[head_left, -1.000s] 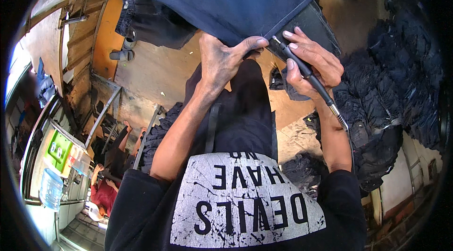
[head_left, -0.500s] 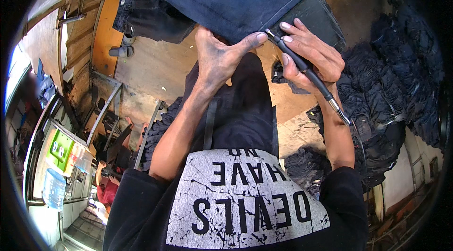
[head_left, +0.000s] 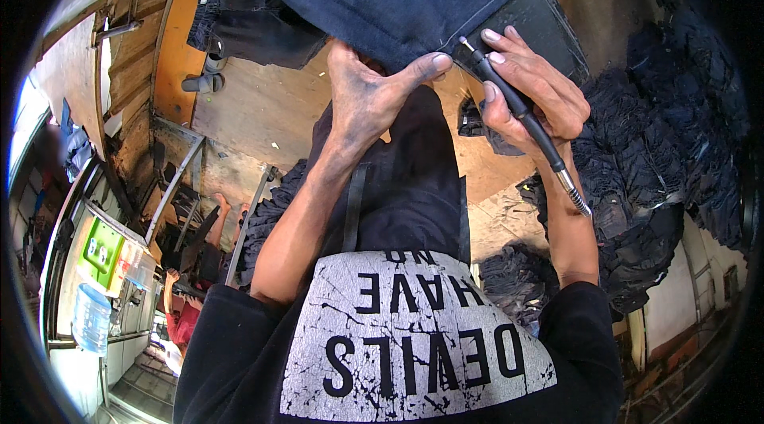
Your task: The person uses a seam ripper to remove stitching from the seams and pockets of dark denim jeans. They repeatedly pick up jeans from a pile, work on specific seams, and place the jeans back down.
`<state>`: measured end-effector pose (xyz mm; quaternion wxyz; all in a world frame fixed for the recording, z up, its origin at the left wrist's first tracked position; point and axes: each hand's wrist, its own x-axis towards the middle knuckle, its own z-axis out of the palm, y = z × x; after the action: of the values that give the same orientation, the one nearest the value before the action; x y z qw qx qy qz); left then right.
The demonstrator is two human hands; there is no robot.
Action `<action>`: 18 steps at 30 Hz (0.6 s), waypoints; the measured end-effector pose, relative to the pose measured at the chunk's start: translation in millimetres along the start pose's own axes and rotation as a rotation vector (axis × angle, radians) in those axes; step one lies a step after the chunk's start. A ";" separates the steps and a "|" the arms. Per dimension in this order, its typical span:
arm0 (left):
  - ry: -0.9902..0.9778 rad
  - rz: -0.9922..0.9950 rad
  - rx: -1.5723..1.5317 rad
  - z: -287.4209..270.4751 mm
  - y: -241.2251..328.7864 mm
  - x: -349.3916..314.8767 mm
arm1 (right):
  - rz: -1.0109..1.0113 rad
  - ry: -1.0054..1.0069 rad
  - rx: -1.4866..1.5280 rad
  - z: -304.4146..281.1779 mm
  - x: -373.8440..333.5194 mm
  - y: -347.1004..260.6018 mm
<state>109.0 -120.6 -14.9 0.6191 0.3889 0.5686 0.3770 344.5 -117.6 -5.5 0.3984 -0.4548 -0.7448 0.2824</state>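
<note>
At top centre | navy cloth [head_left: 382,6], pale-stitched | left grip [head_left: 370,93] pinching it | right grip [head_left: 545,89] around slim black tool [head_left: 517,108]

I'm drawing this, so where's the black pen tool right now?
In the head view, the pen tool is up and right of centre, in the right hand, its tip near the blue cloth.

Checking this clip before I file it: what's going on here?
The person's left grip holds the near edge of a navy cloth. The right grip holds a black pen-like tool, its metal tip close to the cloth's near corner; whether they touch is unclear. A heap of dark fabric lies off to the right.
</note>
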 end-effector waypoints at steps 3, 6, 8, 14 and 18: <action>-0.008 -0.013 -0.009 -0.3 0.8 -1.1 | 0.007 0.007 -0.013 0.0 -0.8 0.7; 0.002 -0.019 -0.021 -0.2 0.9 -1.5 | 0.012 0.020 -0.014 0.6 -1.0 2.0; 0.007 -0.001 -0.003 -0.8 1.2 -1.4 | 0.015 0.033 -0.013 1.2 -0.5 2.8; 0.024 -0.010 -0.020 -1.1 3.4 -1.5 | 0.042 0.042 -0.020 -0.6 0.3 1.2; 0.051 -0.009 -0.029 -0.2 5.3 -2.3 | 0.051 0.056 -0.012 -0.1 -0.1 2.3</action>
<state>108.6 -120.4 -9.1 0.6119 0.3675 0.5803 0.3921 345.7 -116.7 -7.2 0.4091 -0.4840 -0.7230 0.2750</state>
